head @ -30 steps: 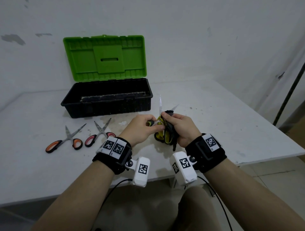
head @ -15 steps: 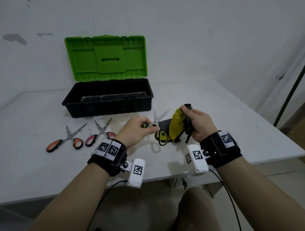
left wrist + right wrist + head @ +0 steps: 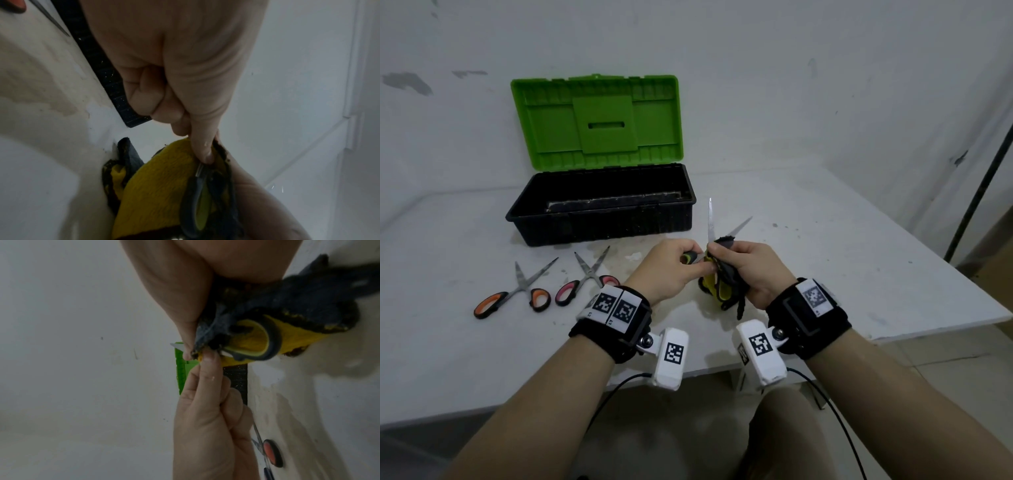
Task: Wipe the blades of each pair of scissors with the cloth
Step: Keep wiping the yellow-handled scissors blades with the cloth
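Over the table's front middle, my left hand (image 3: 671, 270) grips the black-and-yellow handle of a pair of scissors (image 3: 710, 222) whose two blades stand spread, pointing up and away. My right hand (image 3: 748, 270) pinches a yellow and dark grey cloth (image 3: 724, 279) around the base of the upright blade. In the left wrist view the yellow cloth (image 3: 156, 181) wraps the handle loop (image 3: 195, 199). In the right wrist view the cloth (image 3: 287, 308) bunches over the yellow-lined loop (image 3: 271, 340). Two more pairs lie on the table at the left: orange-handled scissors (image 3: 517, 294) and pink-handled scissors (image 3: 585, 281).
An open toolbox (image 3: 602, 219) with a black base and raised green lid (image 3: 595, 123) stands behind the hands, near the wall. The white table's (image 3: 859, 274) front edge runs just below my wrists. A dark pole (image 3: 979, 192) leans at the far right.
Half a second ago my right hand held the cloth apart, to the right of the scissors. It has come back left and closed the cloth around the upright blade's base.
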`<state>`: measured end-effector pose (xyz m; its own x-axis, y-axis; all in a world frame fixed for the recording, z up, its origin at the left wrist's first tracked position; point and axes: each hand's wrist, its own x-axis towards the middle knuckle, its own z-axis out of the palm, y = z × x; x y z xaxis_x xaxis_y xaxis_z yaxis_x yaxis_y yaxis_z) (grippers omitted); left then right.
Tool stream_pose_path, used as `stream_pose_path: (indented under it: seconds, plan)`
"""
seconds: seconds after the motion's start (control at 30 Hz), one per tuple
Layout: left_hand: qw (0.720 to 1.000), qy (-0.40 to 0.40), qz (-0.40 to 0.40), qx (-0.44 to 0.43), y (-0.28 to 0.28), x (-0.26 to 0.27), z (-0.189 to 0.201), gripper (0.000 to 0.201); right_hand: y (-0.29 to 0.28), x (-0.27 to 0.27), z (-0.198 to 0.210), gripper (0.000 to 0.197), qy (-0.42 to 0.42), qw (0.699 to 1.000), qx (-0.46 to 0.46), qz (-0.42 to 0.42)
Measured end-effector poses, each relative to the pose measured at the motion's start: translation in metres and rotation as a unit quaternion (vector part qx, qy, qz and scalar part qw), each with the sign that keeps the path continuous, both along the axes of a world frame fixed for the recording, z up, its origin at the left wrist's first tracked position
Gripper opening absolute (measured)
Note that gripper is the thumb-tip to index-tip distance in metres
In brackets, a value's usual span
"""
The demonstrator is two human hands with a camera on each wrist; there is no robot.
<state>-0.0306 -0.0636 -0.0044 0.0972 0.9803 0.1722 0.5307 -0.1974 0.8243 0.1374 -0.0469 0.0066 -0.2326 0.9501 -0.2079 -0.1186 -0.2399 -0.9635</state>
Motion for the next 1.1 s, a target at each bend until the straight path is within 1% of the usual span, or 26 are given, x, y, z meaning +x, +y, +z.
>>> stream_pose_path:
  seconds: [0.1,0.2,0.23,0.3,0.37,0.43,0.53,0.57,0.6,0.67,0.73,0.8,0.83,0.9,1.0,1.1]
  plan:
    - [1.000,-0.015,-0.004,-0.017,-0.002,-0.001,0.000,0.025,0.007,0.008,0.005,0.019,0.057,0.997,-0.027,-0.038]
    - [0.999,-0.027,0.006,-0.034,-0.003,-0.002,0.001,0.024,0.012,0.014,0.006,0.022,0.072,0.995,-0.015,-0.071]
    - [0.998,-0.044,0.019,-0.043,-0.003,-0.002,0.001,0.024,0.011,0.013,0.005,0.022,0.079,0.993,-0.010,-0.083]
    - [0.989,-0.131,0.056,-0.051,-0.002,-0.002,-0.001,0.028,0.009,0.011,0.002,0.019,0.113,0.986,-0.002,-0.119]
    - [0.972,-0.211,0.091,-0.051,-0.002,0.001,0.000,0.026,0.005,0.008,0.000,0.017,0.153,0.976,0.001,-0.156]
    - [0.952,-0.276,0.103,-0.085,-0.003,0.010,0.004,0.023,0.002,0.002,-0.003,0.018,0.180,0.968,0.000,-0.176]
    - [0.894,-0.399,0.136,-0.150,-0.003,0.021,0.009,0.026,-0.003,-0.008,-0.005,0.016,0.220,0.955,0.003,-0.198]
    - [0.878,-0.427,0.143,-0.163,-0.002,0.022,0.010,0.029,-0.004,-0.011,-0.005,0.014,0.234,0.951,0.003,-0.202]
    - [0.870,-0.440,0.145,-0.171,-0.002,0.023,0.011,0.034,-0.005,-0.013,-0.003,0.014,0.240,0.949,0.004,-0.202]
    - [0.875,-0.425,0.152,-0.176,0.001,0.024,0.013,0.045,-0.007,-0.017,-0.002,0.016,0.230,0.953,0.001,-0.196]
    - [0.877,-0.412,0.177,-0.171,0.003,0.026,0.013,0.046,-0.010,-0.019,-0.004,0.018,0.216,0.960,-0.007,-0.176]
    - [0.869,-0.416,0.215,-0.159,0.006,0.025,0.012,0.045,-0.014,-0.019,-0.005,0.019,0.213,0.967,-0.017,-0.140]
    - [0.870,-0.406,0.236,-0.149,0.008,0.023,0.011,0.046,-0.016,-0.019,-0.006,0.019,0.209,0.970,-0.021,-0.122]
    - [0.885,-0.360,0.264,-0.130,0.009,0.019,0.009,0.045,-0.020,-0.016,-0.009,0.020,0.189,0.977,-0.024,-0.097]
    - [0.910,-0.291,0.279,-0.090,0.006,0.017,0.007,0.041,-0.021,-0.011,-0.014,0.021,0.161,0.984,-0.024,-0.079]
    - [0.924,-0.242,0.293,-0.027,0.005,0.014,0.008,0.038,-0.023,-0.003,-0.019,0.019,0.139,0.989,-0.030,-0.048]
